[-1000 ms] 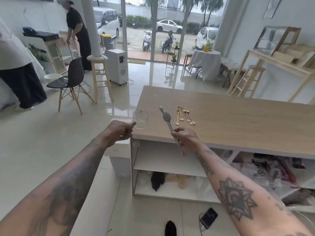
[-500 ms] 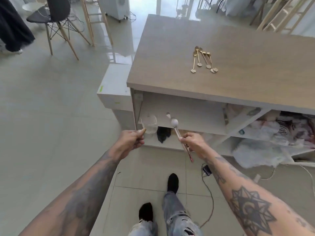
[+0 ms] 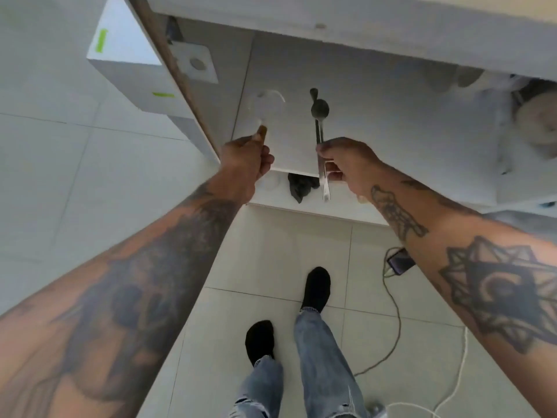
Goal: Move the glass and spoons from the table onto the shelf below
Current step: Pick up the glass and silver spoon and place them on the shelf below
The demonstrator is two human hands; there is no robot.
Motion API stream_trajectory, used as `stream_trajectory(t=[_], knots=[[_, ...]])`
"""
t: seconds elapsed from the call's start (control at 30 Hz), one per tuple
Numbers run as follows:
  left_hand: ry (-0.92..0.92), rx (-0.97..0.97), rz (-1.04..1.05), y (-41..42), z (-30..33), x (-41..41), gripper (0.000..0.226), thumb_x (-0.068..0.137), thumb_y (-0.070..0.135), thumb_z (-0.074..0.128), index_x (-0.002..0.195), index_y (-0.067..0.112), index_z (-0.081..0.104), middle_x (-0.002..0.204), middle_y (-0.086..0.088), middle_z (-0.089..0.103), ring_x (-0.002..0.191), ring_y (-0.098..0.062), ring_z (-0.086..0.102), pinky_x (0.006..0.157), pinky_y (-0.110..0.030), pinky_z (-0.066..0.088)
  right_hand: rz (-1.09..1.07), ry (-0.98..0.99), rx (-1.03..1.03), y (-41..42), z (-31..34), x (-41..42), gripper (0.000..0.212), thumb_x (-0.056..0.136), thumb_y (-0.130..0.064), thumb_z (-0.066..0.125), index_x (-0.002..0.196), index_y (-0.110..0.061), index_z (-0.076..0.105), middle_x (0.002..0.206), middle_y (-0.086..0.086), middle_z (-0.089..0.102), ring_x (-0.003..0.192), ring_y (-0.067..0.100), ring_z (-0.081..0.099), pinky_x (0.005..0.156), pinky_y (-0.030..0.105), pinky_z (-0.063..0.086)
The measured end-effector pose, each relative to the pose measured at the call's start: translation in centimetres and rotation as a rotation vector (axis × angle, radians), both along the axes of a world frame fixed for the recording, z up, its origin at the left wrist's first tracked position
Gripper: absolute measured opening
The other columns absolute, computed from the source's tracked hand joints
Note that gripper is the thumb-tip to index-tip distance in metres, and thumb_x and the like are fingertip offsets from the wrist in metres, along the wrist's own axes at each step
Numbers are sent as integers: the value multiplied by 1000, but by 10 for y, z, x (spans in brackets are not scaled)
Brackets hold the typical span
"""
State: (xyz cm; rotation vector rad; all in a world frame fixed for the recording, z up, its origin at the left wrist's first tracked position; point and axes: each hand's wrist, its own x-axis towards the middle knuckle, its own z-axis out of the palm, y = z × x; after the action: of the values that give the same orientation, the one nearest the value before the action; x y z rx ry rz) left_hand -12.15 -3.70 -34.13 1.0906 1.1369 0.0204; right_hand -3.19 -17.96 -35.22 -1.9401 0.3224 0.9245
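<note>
I look steeply down under the table's edge at the white shelf (image 3: 376,122). My left hand (image 3: 247,161) pinches the rim of a clear glass (image 3: 265,108), which is over the shelf's left end; whether it touches the board I cannot tell. My right hand (image 3: 346,164) grips the handles of long metal spoons (image 3: 319,116), their bowls pointing away over the shelf, the handle ends sticking out below my fist. The gold spoons on the tabletop are out of view.
The shelf's left side panel (image 3: 180,86) rises just left of the glass. A white box (image 3: 126,55) stands outside it. A dark cloth (image 3: 301,185) lies on the lower shelf. White bundles (image 3: 530,116) fill the right. A phone (image 3: 401,262) and cables lie on the floor by my feet.
My head has tipped further down and closer; the tabletop has left the view. Both hands have gone from in front of the shelf opening to over the upper shelf board, still holding glass and spoons.
</note>
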Motion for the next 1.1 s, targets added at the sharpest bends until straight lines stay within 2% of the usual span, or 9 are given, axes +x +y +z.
stream_trajectory(t=[0.17,0.3,0.4,0.5,0.63,0.8,0.9,1.0,1.1], knots=[[67,19,61,9,-32,41,24,96,24,61,76,12,63,64,-2,55,53,-11,52,61,-23,48,56,-20,-30,29,-37,43,26,95,-19,60,116,-4,63,100,7,63,89,20,60,76,28,53],[65,46,117,18,-44,56,26,97,23,60,72,15,60,64,-1,54,49,-11,51,52,-21,48,60,-65,-87,50,-55,62,22,93,-20,63,108,-4,66,78,3,61,69,14,59,61,24,55],[61,49,130,22,-48,61,27,94,23,65,71,10,60,65,-3,56,54,-14,53,57,-23,51,75,-108,-107,64,-64,71,22,91,-19,66,104,-2,68,69,3,61,63,15,62,71,30,61],[54,45,110,23,-47,65,26,90,25,69,72,8,62,67,-4,60,64,-17,58,61,-22,54,126,-177,-134,71,-66,76,23,89,-20,67,101,0,69,81,10,72,80,24,74,81,37,62],[56,25,122,24,-41,65,32,90,31,69,68,10,57,78,-9,60,76,-21,56,77,-27,52,252,-218,-181,70,-65,78,30,87,-21,67,107,2,70,104,18,75,95,29,74,84,34,60],[79,66,95,24,-31,41,34,92,35,65,70,12,54,67,-3,55,65,-20,55,80,-32,54,276,-254,-312,54,-51,69,29,86,-22,66,103,1,74,99,15,77,95,28,74,90,33,57],[85,61,-25,22,-25,16,28,99,28,56,75,14,54,71,-1,53,66,-16,53,71,-29,49,268,-188,-247,30,-35,54,34,91,-18,58,116,4,67,117,22,69,104,30,68,76,31,52],[97,99,-81,21,-9,-18,19,98,21,59,82,11,62,73,-5,61,66,-18,58,66,-27,52,164,-165,-224,4,-5,31,32,91,-15,58,118,-1,67,120,20,68,93,25,61,89,39,53],[63,182,-147,24,17,-57,14,95,21,62,93,9,70,81,-11,70,67,-24,63,66,-34,53,58,-172,-210,-31,43,1,28,90,-17,60,113,-2,69,105,16,70,88,19,56,95,42,51]])
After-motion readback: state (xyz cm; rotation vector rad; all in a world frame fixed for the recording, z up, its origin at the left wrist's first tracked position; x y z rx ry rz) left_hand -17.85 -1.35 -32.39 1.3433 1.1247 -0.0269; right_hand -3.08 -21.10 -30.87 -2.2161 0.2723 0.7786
